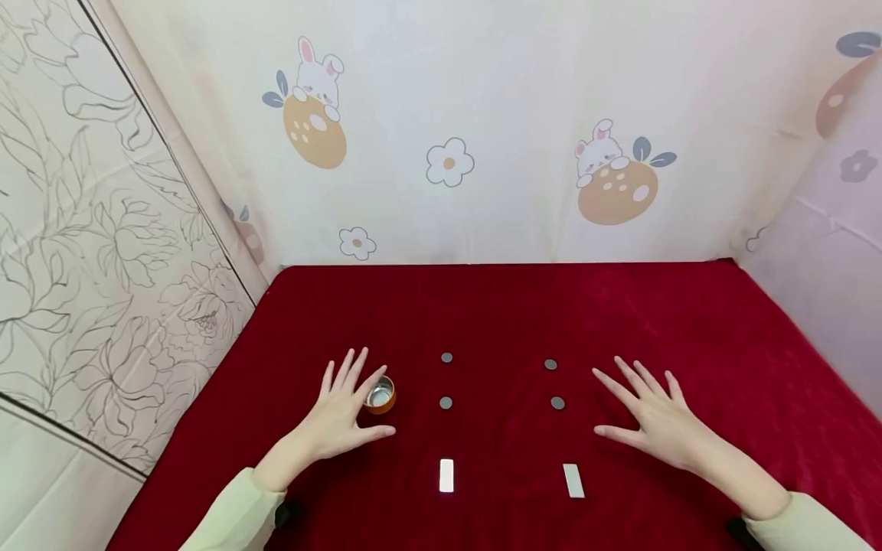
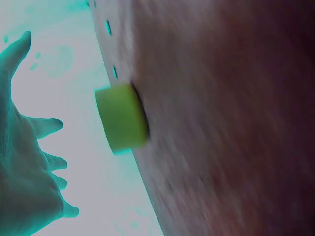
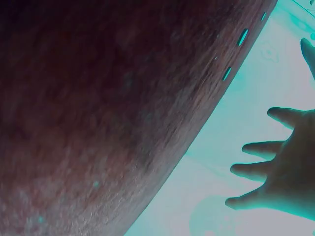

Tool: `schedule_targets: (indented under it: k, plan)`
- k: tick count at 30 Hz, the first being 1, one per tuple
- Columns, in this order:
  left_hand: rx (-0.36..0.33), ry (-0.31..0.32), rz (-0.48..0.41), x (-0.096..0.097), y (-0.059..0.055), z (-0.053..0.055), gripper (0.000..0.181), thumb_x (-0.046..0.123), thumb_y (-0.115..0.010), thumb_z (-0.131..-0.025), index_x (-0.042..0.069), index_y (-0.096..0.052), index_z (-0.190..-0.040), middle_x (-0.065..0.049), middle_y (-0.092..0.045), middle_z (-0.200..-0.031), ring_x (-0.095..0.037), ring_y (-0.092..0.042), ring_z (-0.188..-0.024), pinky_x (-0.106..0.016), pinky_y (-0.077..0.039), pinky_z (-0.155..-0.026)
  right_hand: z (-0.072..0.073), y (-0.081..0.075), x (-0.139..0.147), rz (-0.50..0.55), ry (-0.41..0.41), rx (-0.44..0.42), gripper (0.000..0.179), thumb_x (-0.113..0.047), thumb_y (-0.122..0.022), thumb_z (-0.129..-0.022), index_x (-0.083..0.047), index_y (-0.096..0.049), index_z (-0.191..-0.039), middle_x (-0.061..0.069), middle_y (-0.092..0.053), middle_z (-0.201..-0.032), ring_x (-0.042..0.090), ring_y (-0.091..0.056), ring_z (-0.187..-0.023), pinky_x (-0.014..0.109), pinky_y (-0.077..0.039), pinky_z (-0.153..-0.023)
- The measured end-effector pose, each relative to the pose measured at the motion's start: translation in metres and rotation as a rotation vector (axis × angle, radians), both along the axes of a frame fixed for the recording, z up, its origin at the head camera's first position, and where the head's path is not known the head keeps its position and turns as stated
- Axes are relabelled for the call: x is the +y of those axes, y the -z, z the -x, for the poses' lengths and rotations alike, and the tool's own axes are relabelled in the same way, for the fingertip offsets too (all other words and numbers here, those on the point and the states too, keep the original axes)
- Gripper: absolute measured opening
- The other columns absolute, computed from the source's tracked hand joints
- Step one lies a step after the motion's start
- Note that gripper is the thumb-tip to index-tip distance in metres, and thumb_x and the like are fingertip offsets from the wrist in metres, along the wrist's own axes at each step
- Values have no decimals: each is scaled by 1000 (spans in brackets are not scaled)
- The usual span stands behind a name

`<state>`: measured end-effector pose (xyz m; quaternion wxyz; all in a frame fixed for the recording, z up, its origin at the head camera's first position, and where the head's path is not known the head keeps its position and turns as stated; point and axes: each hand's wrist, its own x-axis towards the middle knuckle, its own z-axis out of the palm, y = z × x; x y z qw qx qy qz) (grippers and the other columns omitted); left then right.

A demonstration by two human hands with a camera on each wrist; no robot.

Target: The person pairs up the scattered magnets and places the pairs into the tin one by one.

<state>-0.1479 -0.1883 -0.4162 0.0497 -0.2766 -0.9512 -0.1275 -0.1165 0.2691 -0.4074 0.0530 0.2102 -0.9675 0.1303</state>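
My left hand is spread with straight fingers above the left side of the cloth and holds nothing. Partly behind its index finger stands a small round orange cup with a shiny silvery inside; in the left wrist view the cup looks yellow-green and stands apart from the hand. On the right, my right hand is likewise spread and holds nothing. Between the hands lie two grey discs on the left and two more grey discs nearer the right hand.
Two small pale rectangular pieces lie nearer to me: a bright white one and a greyer, slightly tilted one. Dark red cloth covers the table. A rabbit-patterned curtain hangs behind, and a flower-patterned panel stands at the left.
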Motion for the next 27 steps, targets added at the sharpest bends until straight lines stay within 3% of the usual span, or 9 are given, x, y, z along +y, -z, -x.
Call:
schedule_targets:
  k: [7,14,20,27]
  plan:
    - [-36,102,-52,17,-2,-4,84,61,-54,-76,13,-28,-139,-10,-2,-148,-27,4,-134,-52,-2,-103,-3,-2,-9,96,-46,-95,73,-49,-60,-77,-19,-32,-137,23,-26,-138,44,-22,-123,60,1,-98]
    - [-44,205,-61,29,0,-9,80,60,-51,-78,9,-32,-137,-10,-9,-147,-26,-3,-134,-50,-11,-104,-9,4,-18,146,-119,-42,71,-46,-65,-73,-14,-41,-131,20,-34,-133,40,-29,-119,60,-11,-95]
    - [-156,221,-135,37,3,-14,76,59,-52,-78,11,-36,-135,-9,-15,-146,-25,-12,-134,-49,-23,-101,-13,6,-25,173,-151,-48,69,-46,-66,-72,-12,-46,-128,18,-39,-131,37,-33,-117,57,-17,-93]
    - [-220,245,-112,46,4,-20,73,57,-54,-78,14,-38,-134,-9,-27,-141,-22,-26,-129,-41,-30,-99,-12,5,-30,144,-177,-85,67,-47,-66,-71,-7,-52,-122,19,-46,-124,36,-44,-110,51,-36,-84]
